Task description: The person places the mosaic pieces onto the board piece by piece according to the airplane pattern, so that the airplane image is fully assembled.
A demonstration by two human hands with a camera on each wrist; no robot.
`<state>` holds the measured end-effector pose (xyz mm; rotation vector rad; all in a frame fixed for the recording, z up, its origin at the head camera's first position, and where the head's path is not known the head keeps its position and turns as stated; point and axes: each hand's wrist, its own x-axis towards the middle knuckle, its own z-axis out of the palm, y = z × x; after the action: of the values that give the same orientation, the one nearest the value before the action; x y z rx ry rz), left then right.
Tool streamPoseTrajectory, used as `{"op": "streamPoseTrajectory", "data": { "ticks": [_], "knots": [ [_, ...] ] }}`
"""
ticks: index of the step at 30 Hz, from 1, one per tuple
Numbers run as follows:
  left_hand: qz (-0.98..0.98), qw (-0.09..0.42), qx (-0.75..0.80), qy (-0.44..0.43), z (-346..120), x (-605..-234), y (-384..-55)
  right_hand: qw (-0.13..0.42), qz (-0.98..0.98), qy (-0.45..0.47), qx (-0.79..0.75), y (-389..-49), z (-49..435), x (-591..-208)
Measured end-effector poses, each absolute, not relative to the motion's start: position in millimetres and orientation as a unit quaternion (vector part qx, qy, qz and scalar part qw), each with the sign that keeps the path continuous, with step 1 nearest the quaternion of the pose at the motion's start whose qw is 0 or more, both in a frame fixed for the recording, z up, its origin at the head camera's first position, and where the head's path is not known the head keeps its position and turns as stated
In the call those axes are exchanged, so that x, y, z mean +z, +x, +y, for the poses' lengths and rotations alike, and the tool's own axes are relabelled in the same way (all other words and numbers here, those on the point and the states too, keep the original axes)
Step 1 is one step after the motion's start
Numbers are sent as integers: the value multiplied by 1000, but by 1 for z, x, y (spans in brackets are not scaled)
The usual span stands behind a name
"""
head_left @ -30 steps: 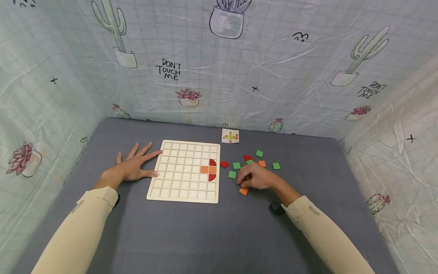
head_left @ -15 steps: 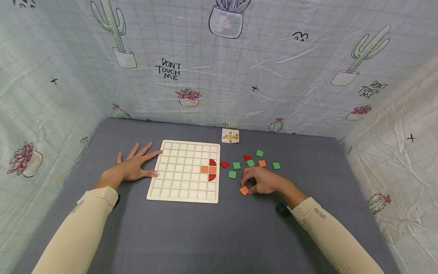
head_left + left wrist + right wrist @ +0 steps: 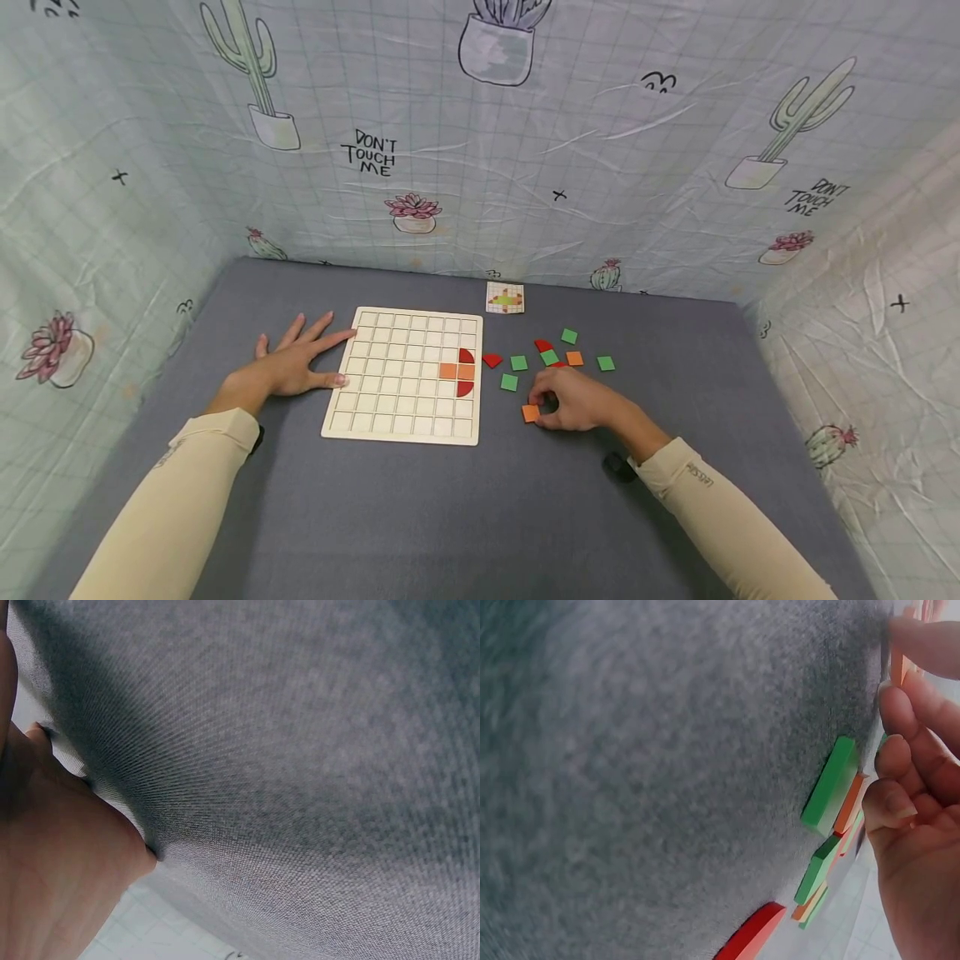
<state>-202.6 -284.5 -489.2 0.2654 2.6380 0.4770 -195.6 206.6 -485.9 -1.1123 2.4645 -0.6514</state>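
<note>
A cream grid board [image 3: 401, 425] lies left of centre, bearing two orange squares [image 3: 447, 372] and two red quarter-circles [image 3: 466, 389] near its right edge. My left hand [image 3: 288, 368] rests spread on the table, thumb and index fingertip on the board's left rim. Right of the board, my right hand [image 3: 576, 400] pinches an orange square tile [image 3: 530, 413] between thumb and index finger. In the right wrist view that tile [image 3: 898, 664] shows edge-on between the fingertips, and the other fingers curl in. The left wrist view catches part of the left hand [image 3: 60, 847] over grey cloth.
Beyond the right hand lie loose green squares [image 3: 519, 362], an orange square [image 3: 574, 358] and red pieces [image 3: 491, 360]. A small pattern card [image 3: 505, 298] sits behind the board's far right corner. Printed fabric walls [image 3: 480, 167] enclose the grey table [image 3: 390, 517].
My right hand has drawn toward me and come to the near orange tile, which has turned and shifted slightly left in its fingers. The left hand and the board have stayed put.
</note>
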Motion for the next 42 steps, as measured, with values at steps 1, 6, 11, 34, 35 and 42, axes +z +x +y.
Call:
{"op": "streamPoseTrajectory", "data": {
  "ticks": [1, 6, 11, 34, 35, 42],
  "knots": [
    [955, 222, 172, 95, -284, -489, -203, 175, 873, -394, -230, -195, 206, -486],
    [954, 222, 176, 93, -283, -487, -202, 160, 880, -381, -232, -196, 203, -486],
    [953, 218, 187, 93, -285, -487, -202, 153, 884, -377, -231, -196, 196, -486],
    [955, 226, 168, 90, -283, -487, -203, 130, 878, -381, -259, -200, 154, -480],
    [955, 227, 168, 90, -283, -487, -203, 130, 877, -382, -261, -201, 153, -481],
    [955, 227, 170, 88, -283, -487, -203, 122, 875, -383, -268, -202, 143, -483]
  ]
}}
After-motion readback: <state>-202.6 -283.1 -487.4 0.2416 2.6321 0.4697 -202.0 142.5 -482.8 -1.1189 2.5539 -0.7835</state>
